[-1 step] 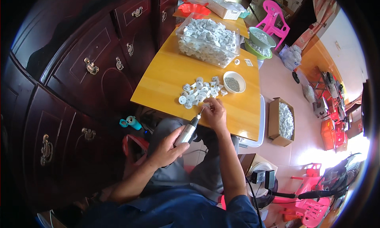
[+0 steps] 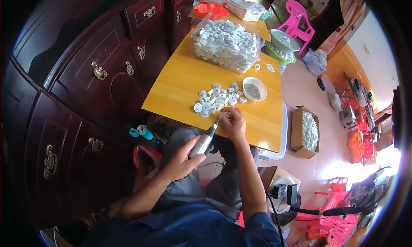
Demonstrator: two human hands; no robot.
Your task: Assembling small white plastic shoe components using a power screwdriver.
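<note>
My left hand is wrapped round the silver and black barrel of an electric screwdriver, tilted up toward the table. Its thin bit ends at the fingertips of my right hand. Those fingers pinch a small white plastic part, mostly hidden behind them, at the near table edge. Just beyond lies a loose pile of round white plastic parts with short stems. To the right of the pile stands a white bowl holding many tiny grey metal pieces, probably screws.
On the yellow table, a clear bin is heaped with white parts. Dark drawers rise at the left. A cardboard box of white parts and stacked basins stand at the right. A cable hangs near my right arm.
</note>
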